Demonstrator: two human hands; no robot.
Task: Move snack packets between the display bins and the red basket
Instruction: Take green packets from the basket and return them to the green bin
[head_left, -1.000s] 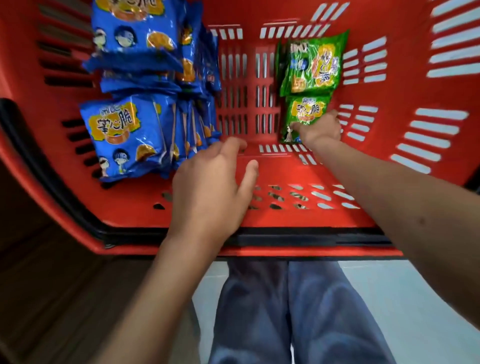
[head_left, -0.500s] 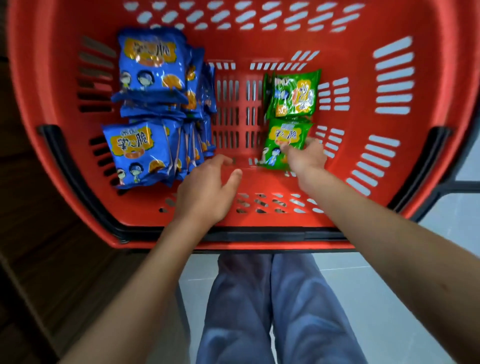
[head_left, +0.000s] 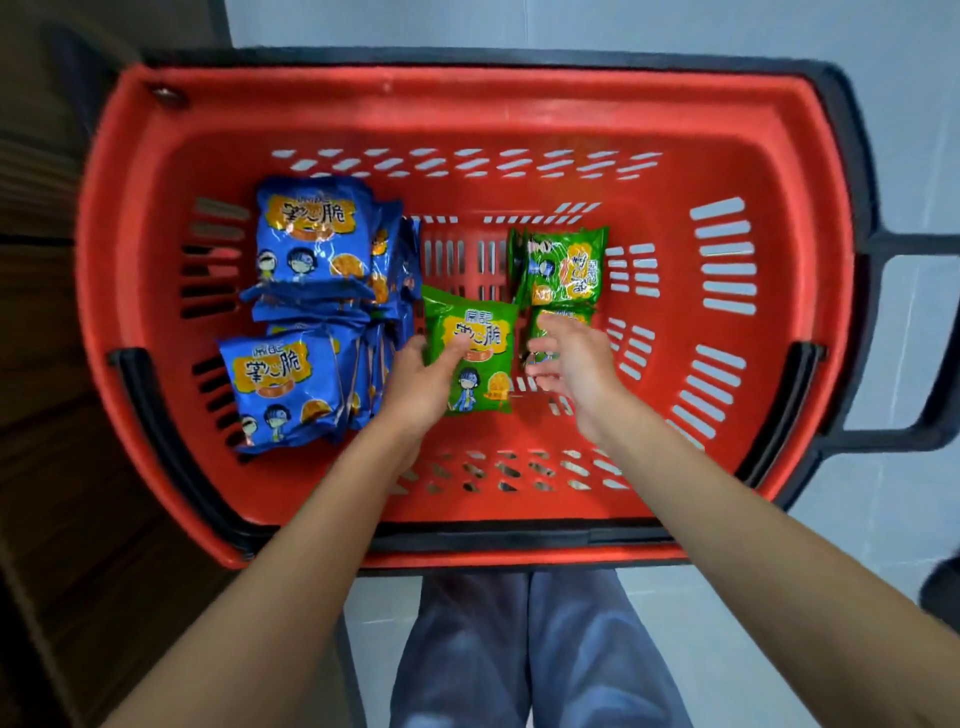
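Note:
The red basket (head_left: 156, 171) holds a pile of blue snack packets (head_left: 306, 312) on its left side and green snack packets (head_left: 563, 265) right of centre. My left hand (head_left: 418, 387) grips one green packet (head_left: 480, 348) by its left edge, thumb on the front, lifting it above the basket floor. My right hand (head_left: 574, 358) hovers beside it with fingers spread and holds nothing; it partly covers another green packet (head_left: 558, 317) lying below the top green one.
The basket has a black frame and handle (head_left: 904, 244) sticking out to the right. A dark wooden shelf side (head_left: 47, 364) stands on the left. Pale floor tiles (head_left: 883, 545) and my legs in blue trousers (head_left: 519, 649) are below.
The view pulled back so the whole basket shows. My left hand took hold of a green packet and raised it; my right hand let go and opened.

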